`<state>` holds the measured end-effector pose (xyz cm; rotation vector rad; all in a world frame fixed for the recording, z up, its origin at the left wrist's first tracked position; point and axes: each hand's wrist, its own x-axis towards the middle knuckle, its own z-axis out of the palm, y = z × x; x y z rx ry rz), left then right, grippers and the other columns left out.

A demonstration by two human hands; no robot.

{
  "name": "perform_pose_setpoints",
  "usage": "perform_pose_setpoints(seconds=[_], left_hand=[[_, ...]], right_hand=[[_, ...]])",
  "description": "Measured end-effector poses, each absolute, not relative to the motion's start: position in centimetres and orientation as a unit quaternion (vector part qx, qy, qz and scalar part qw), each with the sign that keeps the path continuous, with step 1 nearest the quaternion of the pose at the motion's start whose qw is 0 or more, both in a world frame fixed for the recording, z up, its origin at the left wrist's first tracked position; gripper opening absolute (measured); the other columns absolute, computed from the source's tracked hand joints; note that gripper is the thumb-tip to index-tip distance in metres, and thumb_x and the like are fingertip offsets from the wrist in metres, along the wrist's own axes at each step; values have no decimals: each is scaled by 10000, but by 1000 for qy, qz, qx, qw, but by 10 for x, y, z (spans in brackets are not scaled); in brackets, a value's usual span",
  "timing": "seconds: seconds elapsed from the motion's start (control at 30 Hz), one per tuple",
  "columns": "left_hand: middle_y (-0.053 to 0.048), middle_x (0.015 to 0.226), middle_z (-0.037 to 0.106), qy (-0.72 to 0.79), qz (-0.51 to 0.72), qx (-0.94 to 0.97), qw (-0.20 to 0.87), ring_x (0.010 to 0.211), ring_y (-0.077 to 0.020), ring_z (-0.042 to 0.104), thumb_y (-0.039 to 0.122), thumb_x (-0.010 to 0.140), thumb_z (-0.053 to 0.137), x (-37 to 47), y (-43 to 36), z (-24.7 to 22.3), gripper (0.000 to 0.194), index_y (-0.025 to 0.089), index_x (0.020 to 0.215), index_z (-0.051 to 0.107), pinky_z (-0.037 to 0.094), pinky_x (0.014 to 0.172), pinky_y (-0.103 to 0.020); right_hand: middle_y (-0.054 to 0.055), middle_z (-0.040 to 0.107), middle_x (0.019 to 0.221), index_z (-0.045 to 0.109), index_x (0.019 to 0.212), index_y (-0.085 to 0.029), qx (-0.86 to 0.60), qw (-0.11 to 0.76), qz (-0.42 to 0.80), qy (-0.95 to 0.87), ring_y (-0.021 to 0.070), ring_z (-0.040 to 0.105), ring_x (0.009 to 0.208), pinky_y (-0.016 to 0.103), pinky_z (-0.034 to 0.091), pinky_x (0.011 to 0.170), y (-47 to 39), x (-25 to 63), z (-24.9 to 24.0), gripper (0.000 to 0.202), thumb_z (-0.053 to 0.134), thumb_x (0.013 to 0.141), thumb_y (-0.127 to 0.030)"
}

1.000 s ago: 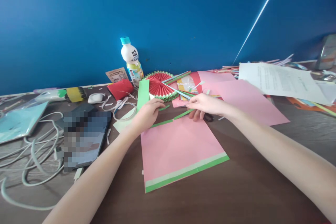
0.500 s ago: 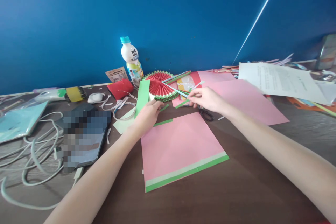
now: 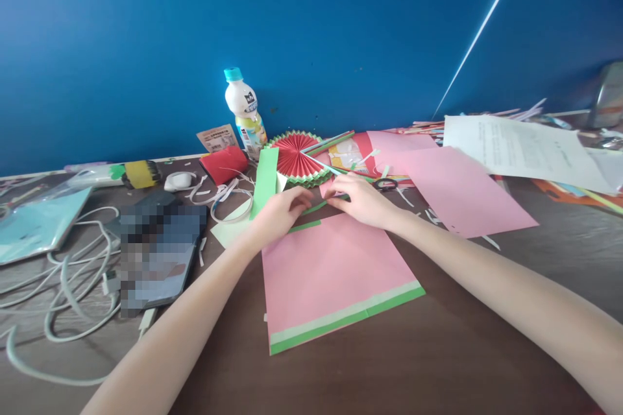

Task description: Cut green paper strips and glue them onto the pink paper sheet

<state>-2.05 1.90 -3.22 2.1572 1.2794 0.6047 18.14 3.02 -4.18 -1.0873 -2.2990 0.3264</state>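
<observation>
A pink paper sheet (image 3: 335,266) lies in front of me, with a green and pale band (image 3: 348,316) along its near edge. Part of a green strip (image 3: 305,226) shows on its far edge. Just beyond that edge, my left hand (image 3: 280,213) is closed with fingertips on one end of a narrow green paper strip (image 3: 316,208). My right hand (image 3: 360,200) pinches the strip's other end, so it spans the short gap between both hands. Behind them stands a red pleated paper rosette (image 3: 293,155) with a green zigzag rim.
A drink bottle (image 3: 246,110) stands by the blue wall. Scissors (image 3: 387,184) and paper scraps lie beyond my right hand, near another pink sheet (image 3: 467,198). On the left are a phone (image 3: 170,259), white cables (image 3: 63,292) and a wider green strip (image 3: 265,178).
My right hand has moved left and slightly nearer, closing the gap to my left hand. The scissors now lie farther back, in plainer view. The pink sheet in front has stayed put.
</observation>
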Motion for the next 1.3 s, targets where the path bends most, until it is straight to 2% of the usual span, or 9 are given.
perform_pose_setpoints(seconds=[0.13, 0.23, 0.37, 0.47, 0.57, 0.7, 1.03, 1.3], left_hand=[[-15, 920, 648, 475, 237, 798, 284, 869, -147, 597, 188, 786, 438, -29, 24, -22, 190, 200, 905, 586, 448, 787, -267], [-18, 875, 619, 489, 168, 817, 255, 823, -161, 573, 236, 735, 520, -35, 25, -15, 153, 196, 870, 577, 439, 735, -281], [-34, 881, 548, 508, 60, 841, 178, 880, -221, 516, 357, 599, 664, -39, 22, -14, 353, 196, 870, 505, 409, 723, -326], [-38, 911, 525, 526, 13, 839, 141, 908, -242, 493, 410, 566, 680, -41, 19, -14, 452, 209, 901, 452, 384, 736, -342], [-48, 936, 516, 537, -36, 833, 133, 922, -254, 481, 418, 574, 672, -45, 19, -8, 439, 208, 885, 442, 365, 733, -338], [-56, 951, 517, 547, -100, 818, 150, 920, -256, 480, 377, 599, 660, -48, 19, 5, 368, 198, 851, 461, 350, 704, -308], [-40, 907, 531, 540, -92, 823, 147, 880, -227, 495, 357, 628, 652, -51, 23, 7, 287, 193, 807, 499, 348, 678, -279], [-31, 889, 553, 521, -71, 834, 165, 849, -207, 517, 380, 633, 632, -56, 27, 3, 267, 198, 808, 547, 366, 691, -280]], right_hand=[[50, 580, 838, 606, 776, -173, -415, 269, 100, -863, 204, 490, 862, 329, 368, 776, 33, 173, -49, 26, 616, 762, -192], [45, 558, 817, 589, 750, -171, -416, 260, 105, -865, 198, 475, 849, 318, 358, 767, 34, 170, -52, 38, 620, 758, -192], [51, 535, 841, 569, 732, -170, -426, 254, 125, -859, 205, 458, 877, 324, 356, 776, 34, 170, -53, 48, 606, 761, -182], [45, 532, 859, 560, 726, -178, -428, 275, 141, -850, 205, 459, 896, 341, 349, 816, 32, 174, -50, 54, 604, 757, -176], [38, 521, 861, 558, 716, -181, -418, 286, 169, -846, 195, 466, 901, 340, 350, 834, 29, 184, -40, 56, 602, 749, -173], [34, 499, 843, 578, 717, -184, -415, 217, 217, -857, 191, 468, 892, 329, 368, 799, 25, 197, -25, 51, 577, 760, -210], [36, 527, 845, 581, 715, -195, -435, 142, 218, -862, 210, 471, 924, 330, 374, 774, 30, 209, -24, 48, 587, 738, -237], [30, 526, 825, 578, 694, -198, -442, 145, 213, -859, 214, 469, 921, 329, 377, 743, 35, 213, -31, 97, 601, 721, -289]])
